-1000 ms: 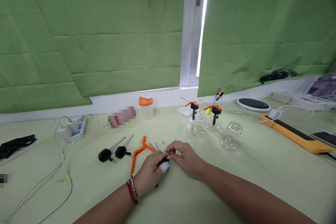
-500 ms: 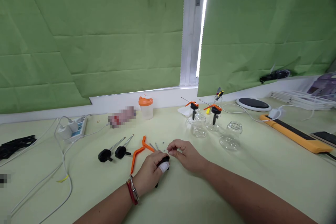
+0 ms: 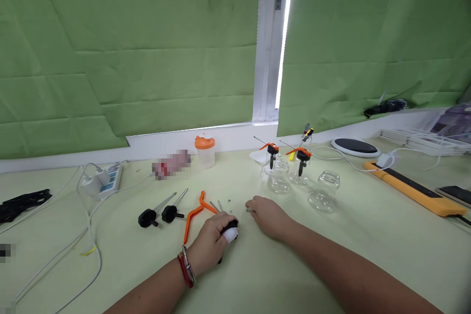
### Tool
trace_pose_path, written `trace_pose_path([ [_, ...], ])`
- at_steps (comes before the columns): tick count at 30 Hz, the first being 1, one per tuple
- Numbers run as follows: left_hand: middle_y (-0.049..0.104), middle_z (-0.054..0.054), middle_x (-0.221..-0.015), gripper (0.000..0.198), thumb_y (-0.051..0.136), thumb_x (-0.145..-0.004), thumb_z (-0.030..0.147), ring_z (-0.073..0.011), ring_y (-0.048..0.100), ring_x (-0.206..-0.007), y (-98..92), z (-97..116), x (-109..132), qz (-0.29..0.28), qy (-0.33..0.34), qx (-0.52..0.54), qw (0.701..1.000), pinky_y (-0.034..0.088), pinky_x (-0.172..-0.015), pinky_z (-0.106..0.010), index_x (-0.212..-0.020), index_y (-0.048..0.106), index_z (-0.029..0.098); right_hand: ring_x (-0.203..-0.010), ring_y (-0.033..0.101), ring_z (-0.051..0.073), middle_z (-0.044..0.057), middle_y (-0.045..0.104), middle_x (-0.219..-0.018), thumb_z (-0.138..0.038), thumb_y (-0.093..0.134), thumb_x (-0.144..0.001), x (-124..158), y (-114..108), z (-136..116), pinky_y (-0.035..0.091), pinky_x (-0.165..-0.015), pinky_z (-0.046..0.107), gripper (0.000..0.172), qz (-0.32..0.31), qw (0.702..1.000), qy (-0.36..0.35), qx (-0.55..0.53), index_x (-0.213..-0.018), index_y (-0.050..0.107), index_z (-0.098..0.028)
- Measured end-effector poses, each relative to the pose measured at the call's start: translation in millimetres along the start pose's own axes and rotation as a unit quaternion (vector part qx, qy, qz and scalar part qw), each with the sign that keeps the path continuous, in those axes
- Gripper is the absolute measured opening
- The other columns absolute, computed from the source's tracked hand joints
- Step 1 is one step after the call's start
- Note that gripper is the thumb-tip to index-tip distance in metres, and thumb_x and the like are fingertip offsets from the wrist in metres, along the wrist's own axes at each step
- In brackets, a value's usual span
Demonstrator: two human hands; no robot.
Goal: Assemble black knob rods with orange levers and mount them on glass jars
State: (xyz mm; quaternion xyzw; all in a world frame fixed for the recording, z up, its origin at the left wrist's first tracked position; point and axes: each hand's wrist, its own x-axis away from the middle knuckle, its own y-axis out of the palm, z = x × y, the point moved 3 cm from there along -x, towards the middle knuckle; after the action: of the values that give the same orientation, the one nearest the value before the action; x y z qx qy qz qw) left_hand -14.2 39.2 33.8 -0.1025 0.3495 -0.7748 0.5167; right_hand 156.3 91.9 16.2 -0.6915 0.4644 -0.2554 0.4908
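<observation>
My left hand point(image 3: 212, 236) is closed around a black pump head point(image 3: 232, 224), much of it hidden by the fingers. White material point(image 3: 230, 234) shows by my thumb; I cannot tell whether it is a wrap or part of the head. To the right, my right hand point(image 3: 267, 216) pinches a small coil spring point(image 3: 249, 210) just above the table. Beyond my left hand lie orange levers point(image 3: 192, 214), thin metal rods point(image 3: 217, 204) and tiny metal bits point(image 3: 230, 201). Two more black heads with metal tubes point(image 3: 147, 217) point(image 3: 170, 213) rest farther left.
Clear glass jars point(image 3: 324, 191) stand at the right, two others point(image 3: 301, 167) fitted with black heads and orange levers. An orange-lidded cup point(image 3: 205, 151) is at the back. White cables point(image 3: 88, 221) trail on the left from a power strip point(image 3: 110, 181). An orange power strip point(image 3: 415, 189) lies far right.
My right hand has moved right, away from the black pump head, and the spring now shows at its fingertips. My left hand stays in place with the pump head.
</observation>
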Motion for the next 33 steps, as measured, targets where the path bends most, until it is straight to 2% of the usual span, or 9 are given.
trace_pose_path([
  [2, 0.057, -0.002, -0.079, 0.016, 0.045, -0.083, 0.019, -0.0162, 0.051, -0.076, -0.2, 0.7, -0.2, 0.000, 0.002, -0.004, 1.000, 0.041, -0.072, -0.027, -0.086, 0.061, 0.019, -0.086, 0.056, 0.018, 0.007, 0.060, -0.092, -0.012, 0.042, -0.083, 3.0, -4.6, -9.6, 0.040, -0.076, 0.029, 0.026, 0.032, 0.996, -0.035, -0.073, -0.100, 0.061, -0.019],
  [5, 0.055, -0.002, -0.077, 0.014, 0.045, -0.083, 0.019, -0.0158, 0.050, -0.073, 0.3, 0.7, -0.4, -0.001, 0.006, -0.002, 1.000, 0.041, -0.070, -0.027, -0.084, 0.059, 0.018, -0.082, 0.054, 0.014, 0.004, 0.058, -0.090, -0.018, 0.043, -0.086, 10.9, -12.2, -26.5, 0.042, -0.075, 0.026, 0.024, 0.080, 0.969, -0.095, -0.214, -0.106, 0.055, -0.020],
  [9, 0.055, -0.002, -0.077, 0.013, 0.045, -0.082, 0.019, -0.0160, 0.049, -0.074, 2.2, -1.6, -0.8, 0.001, 0.018, 0.008, 1.000, 0.041, -0.070, -0.027, -0.082, 0.058, 0.017, -0.076, 0.050, 0.012, 0.001, 0.053, -0.085, -0.018, 0.044, -0.086, 19.6, -12.9, -43.9, 0.044, -0.070, 0.023, 0.019, 0.090, 0.933, -0.152, -0.315, -0.104, 0.050, -0.020],
  [12, 0.054, -0.002, -0.075, 0.013, 0.044, -0.083, 0.019, -0.0153, 0.048, -0.072, 2.6, -3.6, -1.1, 0.005, 0.019, 0.010, 1.000, 0.040, -0.068, -0.026, -0.077, 0.056, 0.017, -0.076, 0.048, 0.012, 0.001, 0.052, -0.085, -0.017, 0.043, -0.086, 21.9, -11.4, -49.3, 0.042, -0.071, 0.024, 0.016, 0.114, 0.927, -0.184, -0.308, -0.100, 0.050, -0.021],
  [16, 0.053, -0.001, -0.074, 0.013, 0.044, -0.083, 0.020, -0.0151, 0.048, -0.072, 2.1, -3.4, -1.0, 0.007, 0.019, 0.004, 1.000, 0.040, -0.067, -0.026, -0.077, 0.055, 0.017, -0.076, 0.049, 0.012, 0.001, 0.053, -0.085, -0.017, 0.043, -0.086, 21.4, -11.1, -49.6, 0.042, -0.071, 0.024, 0.013, 0.129, 0.929, -0.182, -0.295, -0.096, 0.050, -0.021],
  [24, 0.054, -0.001, -0.074, 0.013, 0.044, -0.083, 0.019, -0.0151, 0.048, -0.072, 1.7, -1.2, -1.4, 0.006, 0.016, 0.012, 1.000, 0.040, -0.068, -0.026, -0.077, 0.056, 0.017, -0.073, 0.050, 0.012, 0.000, 0.054, -0.081, -0.016, 0.044, -0.085, 21.2, -7.9, -48.3, 0.042, -0.068, 0.024, 0.011, 0.099, 0.936, -0.167, -0.294, -0.093, 0.049, -0.020],
  [30, 0.057, -0.002, -0.078, 0.017, 0.043, -0.083, 0.016, -0.0158, 0.050, -0.075, 1.2, 0.5, -0.1, 0.001, 0.022, 0.020, 1.000, 0.041, -0.071, -0.026, -0.085, 0.060, 0.018, -0.079, 0.050, 0.013, 0.003, 0.053, -0.088, -0.011, 0.045, -0.082, 23.4, -8.3, -48.5, 0.042, -0.072, 0.026, 0.012, 0.103, 0.935, -0.225, -0.255, -0.085, 0.052, -0.020],
  [33, 0.057, -0.002, -0.078, 0.019, 0.042, -0.083, 0.016, -0.0160, 0.050, -0.076, 0.4, 1.2, 0.3, 0.003, 0.024, 0.020, 1.000, 0.041, -0.071, -0.027, -0.087, 0.060, 0.018, -0.077, 0.050, 0.013, 0.004, 0.052, -0.093, -0.008, 0.046, -0.080, 24.1, -7.2, -47.9, 0.043, -0.070, 0.025, 0.014, 0.088, 0.934, -0.232, -0.258, -0.084, 0.053, -0.020],
])
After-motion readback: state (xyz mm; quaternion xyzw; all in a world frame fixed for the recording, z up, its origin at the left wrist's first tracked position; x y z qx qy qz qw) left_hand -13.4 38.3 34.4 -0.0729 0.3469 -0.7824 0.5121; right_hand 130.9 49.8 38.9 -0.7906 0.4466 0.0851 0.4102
